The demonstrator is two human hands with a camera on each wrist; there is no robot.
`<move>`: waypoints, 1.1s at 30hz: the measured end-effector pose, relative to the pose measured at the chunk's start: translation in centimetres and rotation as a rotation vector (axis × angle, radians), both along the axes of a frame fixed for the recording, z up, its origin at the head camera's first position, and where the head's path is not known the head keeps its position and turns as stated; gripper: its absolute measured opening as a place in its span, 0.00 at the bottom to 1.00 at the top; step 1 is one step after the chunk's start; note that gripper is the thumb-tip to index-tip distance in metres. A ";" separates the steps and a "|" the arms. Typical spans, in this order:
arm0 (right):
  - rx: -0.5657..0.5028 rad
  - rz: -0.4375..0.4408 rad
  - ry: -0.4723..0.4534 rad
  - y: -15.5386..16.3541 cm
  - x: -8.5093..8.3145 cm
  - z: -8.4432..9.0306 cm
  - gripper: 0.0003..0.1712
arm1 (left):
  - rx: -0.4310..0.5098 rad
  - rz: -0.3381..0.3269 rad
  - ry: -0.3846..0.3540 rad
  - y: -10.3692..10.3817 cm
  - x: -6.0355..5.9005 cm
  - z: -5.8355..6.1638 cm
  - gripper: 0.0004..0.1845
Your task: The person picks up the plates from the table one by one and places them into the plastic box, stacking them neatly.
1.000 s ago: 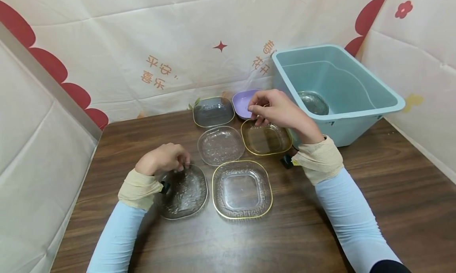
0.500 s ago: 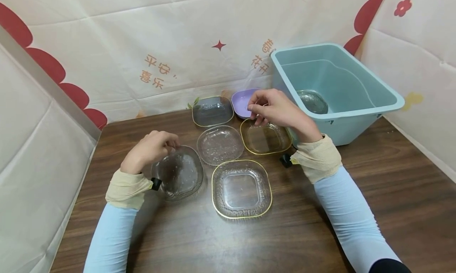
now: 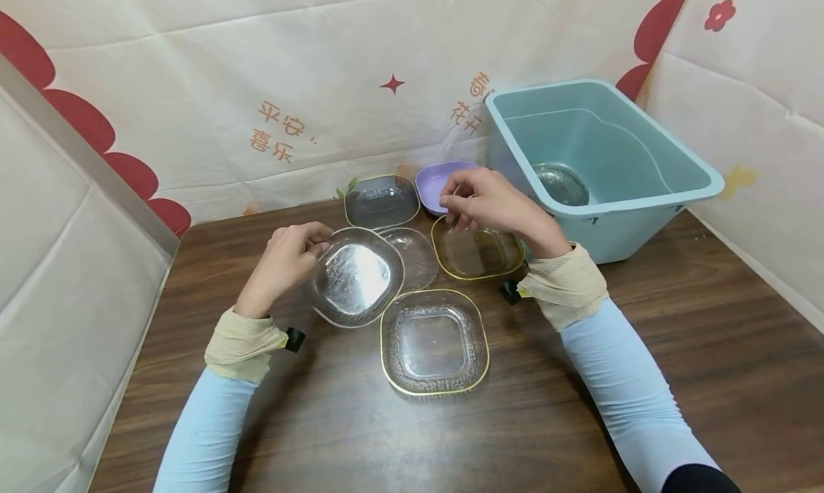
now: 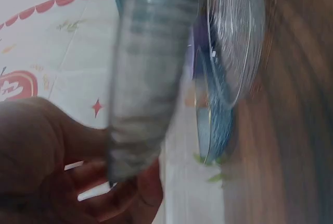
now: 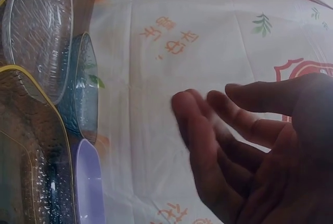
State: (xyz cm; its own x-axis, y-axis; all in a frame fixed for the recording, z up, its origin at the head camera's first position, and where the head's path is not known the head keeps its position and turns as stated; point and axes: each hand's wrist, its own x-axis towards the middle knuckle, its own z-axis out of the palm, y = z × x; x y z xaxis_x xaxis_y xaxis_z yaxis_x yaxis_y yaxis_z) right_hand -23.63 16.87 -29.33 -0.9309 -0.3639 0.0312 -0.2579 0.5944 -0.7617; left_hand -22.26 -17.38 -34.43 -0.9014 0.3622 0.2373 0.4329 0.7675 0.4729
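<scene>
My left hand (image 3: 283, 265) pinches the rim of a smoky clear plate (image 3: 356, 282) between thumb and fingers. Raised over the table, the plate overlaps a clear plate (image 3: 421, 260) in the head view. The left wrist view shows the held plate (image 4: 148, 83) edge-on and blurred. My right hand (image 3: 491, 208) hovers above an amber, gold-rimmed plate (image 3: 483, 260), beside a purple dish (image 3: 430, 184). In the right wrist view the fingers of this hand (image 5: 244, 146) are loosely bent, with nothing between them.
A grey-blue, gold-rimmed dish (image 3: 382, 202) lies at the back by the printed cloth. Nearer stands a clear, gold-rimmed plate (image 3: 435, 344). At the right is a tall blue-green bin (image 3: 618, 234) with a glass-like dish (image 3: 561, 184) inside.
My left hand has lifted the smoky plate off the table and carried it away from me and to the right, tilting it. The right hand has stayed almost where it was.
</scene>
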 end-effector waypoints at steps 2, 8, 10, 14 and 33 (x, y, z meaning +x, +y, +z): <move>-0.005 0.016 -0.040 -0.2 -0.1 -0.2 0.09 | 0.042 0.046 -0.008 0.6 0.0 -0.2 0.11; 0.040 0.068 -0.140 -0.8 -0.4 -0.8 0.23 | 0.199 0.178 -0.030 2.3 0.3 -0.6 0.12; 0.075 0.079 -0.157 -1.0 -0.4 -1.0 0.28 | 0.242 0.204 -0.028 2.7 0.5 -0.8 0.12; 0.091 0.093 -0.217 -1.4 -0.5 -1.6 0.34 | 0.310 0.245 -0.032 3.4 0.8 -1.1 0.11; -0.122 0.038 -0.242 -2.7 -0.7 -3.3 0.22 | 0.701 0.212 -0.178 5.2 1.8 -0.7 0.13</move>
State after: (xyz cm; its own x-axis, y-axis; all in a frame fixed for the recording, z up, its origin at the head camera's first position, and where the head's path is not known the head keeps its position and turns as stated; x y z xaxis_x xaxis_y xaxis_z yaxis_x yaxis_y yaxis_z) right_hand -24.31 14.17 -32.64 -0.9023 -0.4060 -0.1446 -0.0801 0.4876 -0.8694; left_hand -20.45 -12.18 -35.17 -0.9812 -0.0061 0.1928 0.1807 0.3195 0.9302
